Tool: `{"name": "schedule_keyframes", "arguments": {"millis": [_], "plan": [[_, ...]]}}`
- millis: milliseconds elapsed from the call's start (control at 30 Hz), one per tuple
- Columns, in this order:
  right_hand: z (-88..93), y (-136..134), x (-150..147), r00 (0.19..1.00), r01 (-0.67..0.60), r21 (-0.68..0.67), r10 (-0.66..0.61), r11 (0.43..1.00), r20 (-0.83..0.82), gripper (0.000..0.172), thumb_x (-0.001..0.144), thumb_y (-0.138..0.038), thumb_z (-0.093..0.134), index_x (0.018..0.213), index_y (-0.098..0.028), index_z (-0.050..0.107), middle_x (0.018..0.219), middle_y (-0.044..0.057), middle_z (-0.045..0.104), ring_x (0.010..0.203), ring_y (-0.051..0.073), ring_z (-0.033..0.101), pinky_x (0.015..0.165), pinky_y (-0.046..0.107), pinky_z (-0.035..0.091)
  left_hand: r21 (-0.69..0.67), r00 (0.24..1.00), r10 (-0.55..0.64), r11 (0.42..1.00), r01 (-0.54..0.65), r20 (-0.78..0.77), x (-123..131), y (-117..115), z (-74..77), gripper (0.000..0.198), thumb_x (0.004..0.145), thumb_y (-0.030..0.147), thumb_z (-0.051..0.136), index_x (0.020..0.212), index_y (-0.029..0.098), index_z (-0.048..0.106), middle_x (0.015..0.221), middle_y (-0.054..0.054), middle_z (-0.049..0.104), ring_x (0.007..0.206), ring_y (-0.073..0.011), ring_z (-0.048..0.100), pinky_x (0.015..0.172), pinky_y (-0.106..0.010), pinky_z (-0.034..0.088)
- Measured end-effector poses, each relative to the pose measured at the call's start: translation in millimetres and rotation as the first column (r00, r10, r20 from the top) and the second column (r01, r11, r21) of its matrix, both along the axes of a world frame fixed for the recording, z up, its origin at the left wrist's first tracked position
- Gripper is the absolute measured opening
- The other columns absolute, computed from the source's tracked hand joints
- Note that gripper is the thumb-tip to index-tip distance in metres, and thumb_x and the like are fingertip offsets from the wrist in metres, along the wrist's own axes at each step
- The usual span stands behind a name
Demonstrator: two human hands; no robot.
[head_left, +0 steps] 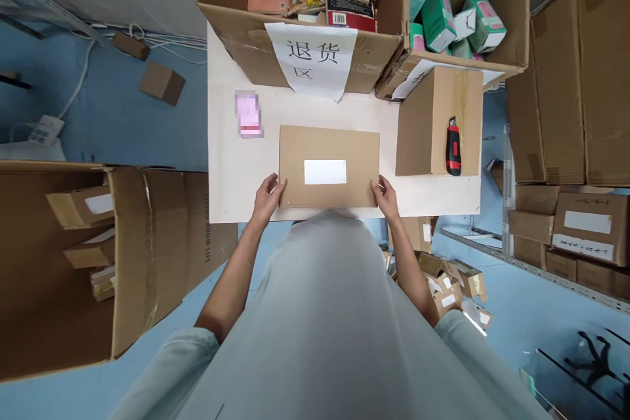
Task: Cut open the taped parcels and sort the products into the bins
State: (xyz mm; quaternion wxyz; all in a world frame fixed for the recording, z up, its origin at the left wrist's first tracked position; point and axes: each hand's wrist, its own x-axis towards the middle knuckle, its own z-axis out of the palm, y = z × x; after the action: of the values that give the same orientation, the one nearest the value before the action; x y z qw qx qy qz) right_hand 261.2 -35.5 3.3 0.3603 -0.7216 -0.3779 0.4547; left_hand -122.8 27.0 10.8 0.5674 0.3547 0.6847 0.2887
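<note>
A flat brown cardboard box [329, 144] with a white label [325, 172] lies in front of me near the table's front edge. My left hand [268, 198] grips its lower left corner, the thumb on the side and the fingers curled behind. On the opposite side, my right hand [385, 198] holds the lower right corner in the same way. To the right, a red and black utility knife [453, 147] rests on top of a taller closed carton [413, 128]. A pink item [249, 115], blurred out, lies on the table to the left.
At the back of the white table [231, 190] stand a large open carton [236, 20] with a paper sign and another carton [512, 26] holding green boxes. An open carton [147, 262] with parcels is at left. Shelved boxes [583, 220] line the right; parcels [447, 285] lie below.
</note>
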Motion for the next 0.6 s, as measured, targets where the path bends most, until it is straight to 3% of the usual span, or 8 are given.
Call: {"name": "schedule_keyframes", "arguments": {"millis": [167,333,467,533,600], "plan": [[-6.5,-10.8,11.5,0.992,0.081,-0.036,-0.084,0.996,-0.095,0.095,0.084,-0.089,0.078,0.145,-0.017,0.075,0.147,0.022,0.080,0.134,0.037,0.077,0.122,0.058,0.059,0.041,0.999,-0.032,0.999,0.032,-0.015,6.8,-5.3,20.3,0.076,0.098,0.066,0.080,0.154,0.016,0.071,0.170,-0.022,0.063,0.162,-0.0391,0.059,0.138,-0.056,0.045],[-1.9,-19.8,42.9,0.994,0.102,-0.009,-0.103,0.995,-0.044,0.076,0.092,-0.087,0.069,0.125,-0.020,0.082,0.138,0.016,0.084,0.133,0.035,0.075,0.124,0.053,0.056,0.257,0.987,-0.158,0.953,0.162,-0.037,34.4,-17.4,73.4,0.078,0.100,0.072,0.076,0.157,0.019,0.070,0.156,-0.019,0.075,0.155,-0.0359,0.067,0.138,-0.055,0.046],[1.4,-26.0,64.5,0.995,0.101,-0.024,-0.101,0.995,0.003,0.074,0.098,-0.086,0.060,0.123,-0.020,0.082,0.140,0.015,0.084,0.131,0.033,0.074,0.121,0.051,0.056,0.364,0.955,-0.274,0.882,0.298,-0.117,64.4,-28.2,112.3,0.068,0.103,0.068,0.077,0.153,0.024,0.073,0.154,-0.013,0.078,0.148,-0.0323,0.072,0.131,-0.051,0.055],[2.7,-26.5,68.9,0.996,0.094,-0.035,-0.095,0.995,0.000,0.075,0.098,-0.087,0.060,0.122,-0.020,0.082,0.140,0.016,0.084,0.130,0.033,0.074,0.121,0.050,0.056,0.376,0.941,-0.287,0.864,0.334,-0.177,73.2,-30.3,119.9,0.065,0.102,0.068,0.078,0.152,0.026,0.074,0.153,-0.011,0.078,0.146,-0.0324,0.073,0.128,-0.051,0.057],[4.2,-25.0,68.3,0.995,0.096,-0.046,-0.096,0.994,-0.006,0.075,0.096,-0.088,0.062,0.119,-0.020,0.082,0.137,0.016,0.084,0.127,0.034,0.074,0.121,0.050,0.056,0.369,0.933,-0.275,0.862,0.346,-0.233,74.4,-30.3,118.4,0.065,0.100,0.068,0.079,0.151,0.027,0.074,0.152,-0.011,0.078,0.146,-0.0333,0.072,0.129,-0.053,0.056]]}}
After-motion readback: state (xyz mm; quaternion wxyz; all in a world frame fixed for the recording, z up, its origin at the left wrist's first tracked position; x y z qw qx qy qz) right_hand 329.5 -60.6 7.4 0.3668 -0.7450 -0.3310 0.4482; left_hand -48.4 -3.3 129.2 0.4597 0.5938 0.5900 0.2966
